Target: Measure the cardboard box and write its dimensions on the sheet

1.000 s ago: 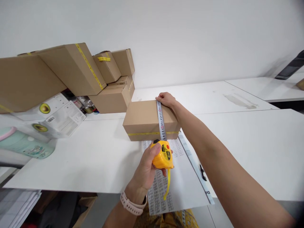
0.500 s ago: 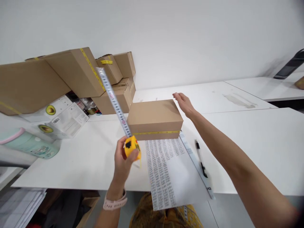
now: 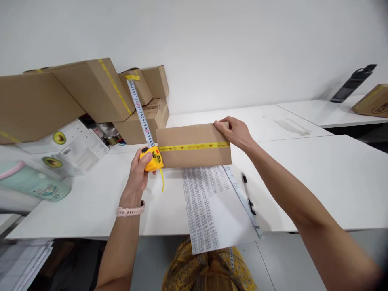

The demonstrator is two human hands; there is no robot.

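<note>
My left hand (image 3: 140, 167) is closed around a yellow tape measure (image 3: 154, 159), its metal blade pulled out and pointing up and away. The case sits right at the left end of a brown cardboard box (image 3: 194, 157). Yellow printed tape runs along the box's side that faces me. My right hand (image 3: 235, 131) grips the box's upper right corner, thumb on the near side and the fingers mostly hidden behind. A printed sheet (image 3: 203, 210) lies partly under the box, overhanging the table's front edge.
On the white table (image 3: 291, 178), a pen (image 3: 248, 194) lies right of the sheet. Several cardboard boxes (image 3: 91, 93) are stacked at the left, behind white avocado-print packages (image 3: 77, 149) and a mint green tumbler (image 3: 33, 181). A dark bottle (image 3: 353, 83) stands far right.
My right hand has taken hold of the box, which has tipped so its taped side faces me. My left hand has brought the tape measure up and left, against the box's left end.
</note>
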